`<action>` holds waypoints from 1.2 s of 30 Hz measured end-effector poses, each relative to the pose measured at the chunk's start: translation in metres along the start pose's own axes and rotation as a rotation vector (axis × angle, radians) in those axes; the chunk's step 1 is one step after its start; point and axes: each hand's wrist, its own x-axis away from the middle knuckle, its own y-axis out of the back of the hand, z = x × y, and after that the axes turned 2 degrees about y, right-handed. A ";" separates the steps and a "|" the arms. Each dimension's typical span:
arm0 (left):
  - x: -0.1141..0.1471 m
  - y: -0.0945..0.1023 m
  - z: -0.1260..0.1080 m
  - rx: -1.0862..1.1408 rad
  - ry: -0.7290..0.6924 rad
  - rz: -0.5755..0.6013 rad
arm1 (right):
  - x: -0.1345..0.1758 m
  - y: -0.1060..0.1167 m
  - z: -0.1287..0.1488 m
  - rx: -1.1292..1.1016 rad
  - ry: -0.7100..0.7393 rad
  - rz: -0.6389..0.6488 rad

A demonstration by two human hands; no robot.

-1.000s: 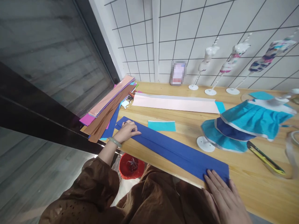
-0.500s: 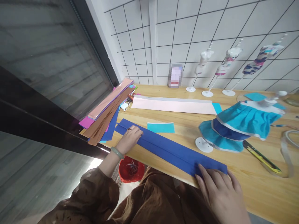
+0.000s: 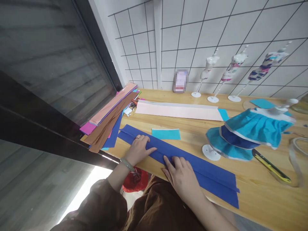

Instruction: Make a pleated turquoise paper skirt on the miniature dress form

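Note:
A long dark blue strip (image 3: pixel 211 175) of paper or cloth lies slantwise along the table's front edge, with a crease or overlapping edge running down its length. My left hand (image 3: pixel 139 149) rests on its left part, fingers lying flat and thumb stretched out along it. Near the middle, my right hand (image 3: pixel 183 176) presses on the strip with its fingers spread. A small gap separates the two hands. At the strip's uncovered right end, two layers show. Just behind lies a short turquoise piece (image 3: pixel 166 134).
At left is a pile of coloured sheets (image 3: pixel 103 125). A pale pink strip (image 3: pixel 178 111) lies farther back. On the right stand a mannequin in a turquoise dress (image 3: pixel 255 128) and a yellow-black cutter (image 3: pixel 271 166). Small mannequins (image 3: pixel 209 67) line the wall; a red bin (image 3: pixel 136 181) sits below.
My right hand has moved left from the strip's right end to its middle, uncovering that end. My left hand has shifted slightly right, its thumb now out to the side.

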 end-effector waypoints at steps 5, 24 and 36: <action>0.000 -0.003 -0.007 -0.041 0.063 -0.017 | -0.010 -0.004 0.007 0.017 -0.022 0.036; -0.002 -0.001 -0.002 0.006 0.073 0.016 | 0.027 0.008 -0.013 0.130 -0.097 -0.019; -0.005 0.000 0.002 -0.012 0.021 0.022 | 0.077 0.025 -0.045 0.275 -0.200 -0.056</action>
